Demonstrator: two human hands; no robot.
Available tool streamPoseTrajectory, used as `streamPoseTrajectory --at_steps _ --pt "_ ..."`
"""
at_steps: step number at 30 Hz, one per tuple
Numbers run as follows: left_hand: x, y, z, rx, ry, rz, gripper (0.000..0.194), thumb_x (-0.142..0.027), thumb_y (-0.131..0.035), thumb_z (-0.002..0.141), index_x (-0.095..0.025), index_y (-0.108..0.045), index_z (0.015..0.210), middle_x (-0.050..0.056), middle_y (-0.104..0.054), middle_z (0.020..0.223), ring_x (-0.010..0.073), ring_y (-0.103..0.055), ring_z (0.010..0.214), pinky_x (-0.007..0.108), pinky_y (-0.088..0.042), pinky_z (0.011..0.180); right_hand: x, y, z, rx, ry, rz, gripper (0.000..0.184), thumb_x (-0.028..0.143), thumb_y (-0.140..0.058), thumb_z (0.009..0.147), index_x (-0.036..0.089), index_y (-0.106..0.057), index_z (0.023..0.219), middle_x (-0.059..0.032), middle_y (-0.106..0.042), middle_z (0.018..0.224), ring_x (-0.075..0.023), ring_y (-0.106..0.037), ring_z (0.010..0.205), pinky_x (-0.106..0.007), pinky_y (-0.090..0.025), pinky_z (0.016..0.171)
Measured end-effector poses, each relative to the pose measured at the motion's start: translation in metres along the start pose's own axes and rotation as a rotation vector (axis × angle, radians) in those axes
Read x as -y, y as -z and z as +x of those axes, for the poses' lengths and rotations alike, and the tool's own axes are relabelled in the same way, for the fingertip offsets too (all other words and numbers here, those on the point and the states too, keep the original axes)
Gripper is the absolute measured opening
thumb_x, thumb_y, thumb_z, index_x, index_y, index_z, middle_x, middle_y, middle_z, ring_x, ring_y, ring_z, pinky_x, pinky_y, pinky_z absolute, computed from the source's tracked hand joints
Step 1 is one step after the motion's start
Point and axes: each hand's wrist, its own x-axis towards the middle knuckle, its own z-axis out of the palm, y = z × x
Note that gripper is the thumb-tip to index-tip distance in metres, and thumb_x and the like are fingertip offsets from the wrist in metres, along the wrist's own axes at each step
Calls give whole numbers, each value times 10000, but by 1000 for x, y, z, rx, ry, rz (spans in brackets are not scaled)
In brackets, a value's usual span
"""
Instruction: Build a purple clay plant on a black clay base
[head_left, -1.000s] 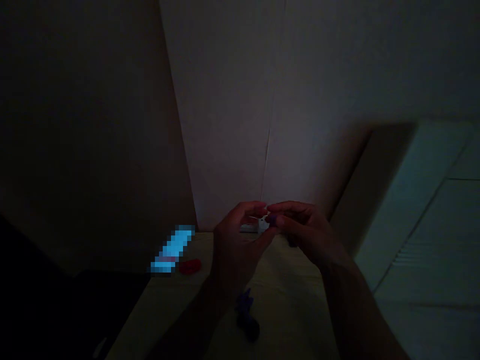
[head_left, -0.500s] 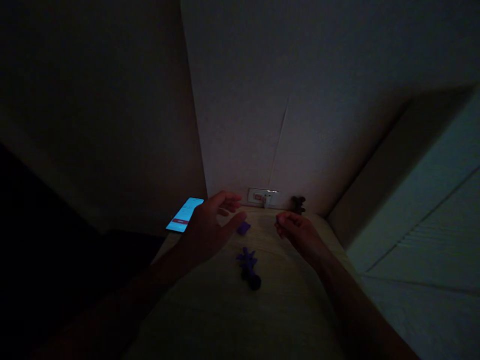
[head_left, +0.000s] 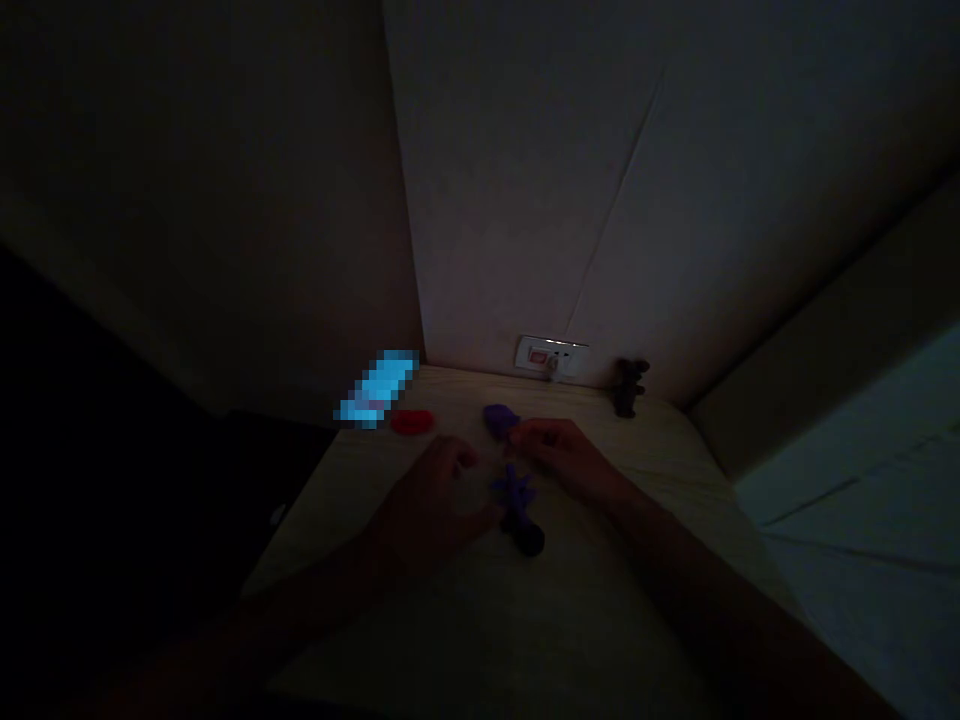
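Observation:
My left hand (head_left: 435, 500) hovers low over the tabletop with thumb and fingers apart, holding nothing. Close by its thumb lies a small purple figure with spiky side pieces (head_left: 516, 490) and a round black end (head_left: 529, 540). My right hand (head_left: 562, 455) is pinched, its fingertips at the edge of a purple lump (head_left: 499, 420) that looks like modelling clay. Whether the fingers grip that lump or a smaller piece is too dark to tell. A flat red piece (head_left: 412, 422) rests beyond my left hand.
A lit phone (head_left: 379, 388) lies at the wooden table's (head_left: 465, 640) back left corner. On the wall is a socket panel (head_left: 553, 357) with a red switch. A dark brown figure (head_left: 630, 388) stands upright by the wall. A pale cabinet (head_left: 885, 500) is on the right.
My hands were together around a small purple piece, then parted. Both have come down toward the table; the right hand has moved left to the purple lump. The view has shifted.

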Motion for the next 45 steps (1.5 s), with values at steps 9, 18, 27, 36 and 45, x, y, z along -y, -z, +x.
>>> streamPoseTrajectory --at_steps 9,18,27,36,45 --pt "2 -5 -15 53 8 -35 361 -358 -762 803 -221 -591 1090 63 -650 1108 252 -621 962 412 -529 863 4 3 -7 95 -21 -6 394 456 -950 659 195 -827 928 -38 -817 801 -170 -719 681 -310 -540 669" --pt "10 -2 -14 9 59 -159 514 -279 -772 757 -217 -578 1229 49 -658 1051 215 -624 899 402 -557 848 11 5 -19 83 40 -69 381 464 -930 690 189 -809 925 -26 -780 747 -151 -672 619 -287 -524 590" --pt "12 -17 -15 56 96 -265 637 -290 -805 713 -213 -530 1283 66 -656 1076 218 -622 889 398 -540 828 27 9 -61 8 268 -388 239 405 -854 835 228 -814 990 -25 -771 812 -153 -625 658 -291 -496 616" --pt "7 -23 -15 89 114 -320 671 -292 -849 707 -211 -553 1305 62 -669 1090 218 -628 889 389 -549 812 32 7 -76 -37 458 -521 159 310 -819 872 230 -801 1009 -44 -822 903 -173 -713 729 -296 -581 679" --pt "-13 -14 22 199 -168 -248 406 -359 -903 691 -217 -743 1036 62 -729 1146 260 -668 1091 369 -501 897 26 6 -85 -51 326 -320 151 342 -807 903 244 -804 1017 -41 -808 901 -180 -698 761 -305 -556 695"
